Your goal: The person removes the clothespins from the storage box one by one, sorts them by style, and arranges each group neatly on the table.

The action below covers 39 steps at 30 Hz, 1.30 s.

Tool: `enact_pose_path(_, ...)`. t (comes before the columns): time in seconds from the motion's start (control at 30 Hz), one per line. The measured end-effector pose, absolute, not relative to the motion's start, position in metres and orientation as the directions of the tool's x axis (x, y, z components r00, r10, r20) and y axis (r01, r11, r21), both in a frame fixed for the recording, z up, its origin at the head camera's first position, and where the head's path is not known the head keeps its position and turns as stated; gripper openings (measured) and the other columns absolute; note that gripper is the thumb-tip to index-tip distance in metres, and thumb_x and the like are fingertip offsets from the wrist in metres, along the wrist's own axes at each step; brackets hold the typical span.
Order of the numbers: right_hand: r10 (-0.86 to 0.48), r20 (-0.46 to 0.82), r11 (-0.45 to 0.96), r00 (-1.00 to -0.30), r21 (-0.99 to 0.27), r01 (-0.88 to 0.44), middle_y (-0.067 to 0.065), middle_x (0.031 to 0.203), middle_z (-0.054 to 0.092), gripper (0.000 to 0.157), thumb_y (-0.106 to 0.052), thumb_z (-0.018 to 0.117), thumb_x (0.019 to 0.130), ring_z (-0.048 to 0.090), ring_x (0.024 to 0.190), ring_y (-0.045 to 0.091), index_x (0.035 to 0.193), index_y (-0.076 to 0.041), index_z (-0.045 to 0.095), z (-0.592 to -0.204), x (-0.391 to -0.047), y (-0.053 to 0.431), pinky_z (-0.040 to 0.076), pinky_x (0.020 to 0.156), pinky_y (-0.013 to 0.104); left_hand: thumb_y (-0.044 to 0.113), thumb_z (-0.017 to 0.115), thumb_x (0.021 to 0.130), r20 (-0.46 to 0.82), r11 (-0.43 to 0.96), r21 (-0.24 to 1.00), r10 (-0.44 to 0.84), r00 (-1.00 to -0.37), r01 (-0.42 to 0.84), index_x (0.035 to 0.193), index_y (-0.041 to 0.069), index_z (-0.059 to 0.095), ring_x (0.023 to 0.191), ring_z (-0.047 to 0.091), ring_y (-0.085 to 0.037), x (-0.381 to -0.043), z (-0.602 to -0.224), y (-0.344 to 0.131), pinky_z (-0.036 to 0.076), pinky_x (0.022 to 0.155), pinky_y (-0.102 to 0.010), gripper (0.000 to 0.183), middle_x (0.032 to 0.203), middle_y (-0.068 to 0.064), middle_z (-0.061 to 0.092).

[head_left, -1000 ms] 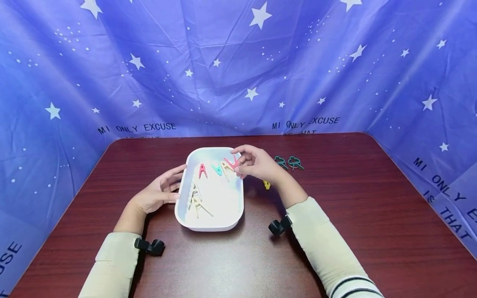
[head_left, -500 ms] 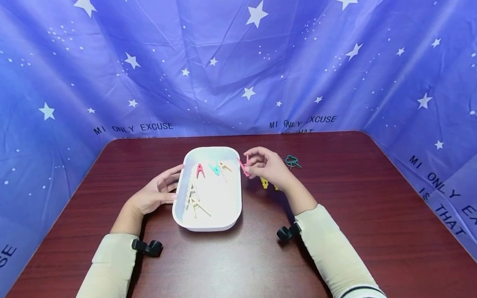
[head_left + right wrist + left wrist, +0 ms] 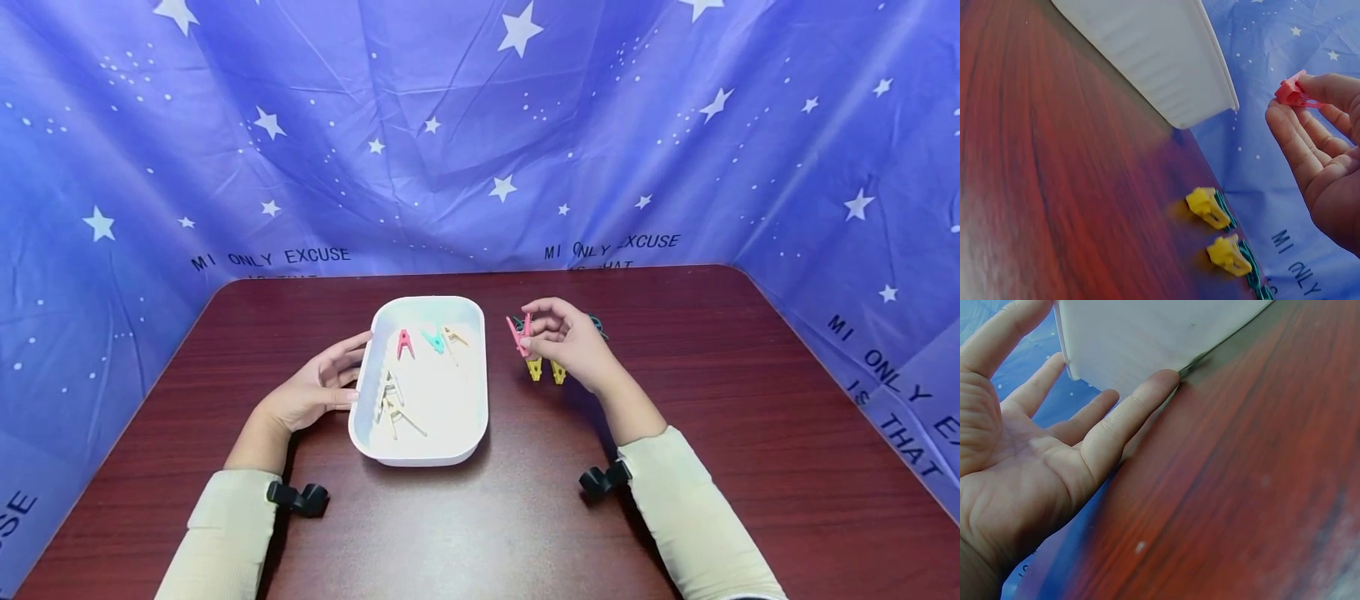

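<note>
In the head view a white tray (image 3: 474, 400) holds a red clothespin (image 3: 405, 342), a teal clothespin (image 3: 432, 338) and several cream clothespins (image 3: 390, 389). My left hand (image 3: 311, 390) rests against the tray's left side with fairly straight fingers, which the left wrist view shows on its outer wall (image 3: 1141, 337). My right hand (image 3: 567, 342) pinches a pink clothespin (image 3: 517, 335) between thumb and fingers, in the air to the right of the tray. Below that hand lie two yellow clothespins (image 3: 534, 370), plainer in the right wrist view, where the pink clothespin (image 3: 1290, 92) shows between the fingertips.
Dark green clips (image 3: 597, 325) lie behind the right hand, partly hidden by it. All this is on a reddish-brown wooden table (image 3: 435, 525). A blue star-patterned curtain (image 3: 450, 192) hangs along the table's back and sides.
The right hand has carried the pink clothespin from above the tray's right rim out to the right, uncovering the yellow clothespins. The left hand has stayed at the tray.
</note>
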State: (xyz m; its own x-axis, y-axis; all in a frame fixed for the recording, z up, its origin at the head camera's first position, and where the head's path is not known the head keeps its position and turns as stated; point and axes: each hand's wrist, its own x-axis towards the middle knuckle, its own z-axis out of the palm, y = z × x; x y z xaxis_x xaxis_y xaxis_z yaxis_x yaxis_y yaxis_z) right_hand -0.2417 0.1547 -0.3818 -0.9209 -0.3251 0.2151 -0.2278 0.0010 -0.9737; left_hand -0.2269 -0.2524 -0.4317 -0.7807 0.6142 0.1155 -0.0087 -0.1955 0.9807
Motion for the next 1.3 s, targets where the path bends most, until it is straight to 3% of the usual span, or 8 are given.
enact_pose_path(0.4, -0.300, 0.198, 0.008, -0.933, -0.978, -0.210, 0.016, 0.094, 0.062, 0.048, 0.016, 0.062, 0.081, 0.067, 0.080, 0.016, 0.127, 0.014, 0.045, -0.384, -0.235, 0.175, 0.058, 0.074, 0.043, -0.010, 0.067, 0.083, 0.119, -0.208, 0.978, 0.611, -0.783, -0.014, 0.156, 0.007, 0.018, 0.127, 0.046, -0.028, -0.226, -0.432, -0.252, 0.053, 0.088, -0.040, 0.089, 0.150, -0.024, 0.025)
enact_pose_path(0.77, -0.278, 0.201, 0.030, -0.939, -0.976, -0.217, 0.012, 0.091, 0.064, 0.039, 0.015, 0.063, 0.084, 0.067, 0.079, 0.016, 0.121, 0.014, 0.049, -0.389, -0.231, 0.188, 0.058, 0.070, 0.040, -0.010, 0.067, 0.083, 0.115, -0.208, 0.978, 0.618, -0.778, -0.020, 0.156, 0.007, 0.017, 0.128, 0.044, -0.029, -0.225, -0.431, -0.252, 0.053, 0.089, -0.040, 0.090, 0.152, -0.024, 0.024)
enact_pose_path(1.0, -0.255, 0.208, 0.024, -0.944, -0.975, -0.221, 0.009, 0.090, 0.065, 0.028, 0.011, 0.066, 0.084, 0.068, 0.077, 0.019, 0.110, 0.001, 0.059, -0.392, -0.229, 0.198, 0.059, 0.069, 0.040, -0.012, 0.065, 0.084, 0.112, -0.206, 0.978, 0.617, -0.779, -0.022, 0.156, 0.008, 0.018, 0.128, 0.045, -0.028, -0.226, -0.429, -0.252, 0.053, 0.089, -0.041, 0.088, 0.151, -0.022, 0.025)
enact_pose_path(1.3, -0.239, 0.187, -0.032, -0.953, -0.982, -0.185, 0.007, 0.087, 0.064, 0.032, 0.012, 0.062, 0.087, 0.068, 0.073, 0.017, 0.112, 0.023, 0.046, -0.401, -0.234, 0.212, 0.059, 0.067, 0.039, -0.011, 0.066, 0.084, 0.128, -0.224, 0.974, 0.618, -0.775, -0.017, 0.156, 0.007, 0.019, 0.127, 0.047, -0.025, -0.223, -0.429, -0.251, 0.053, 0.088, -0.040, 0.087, 0.149, -0.018, 0.031)
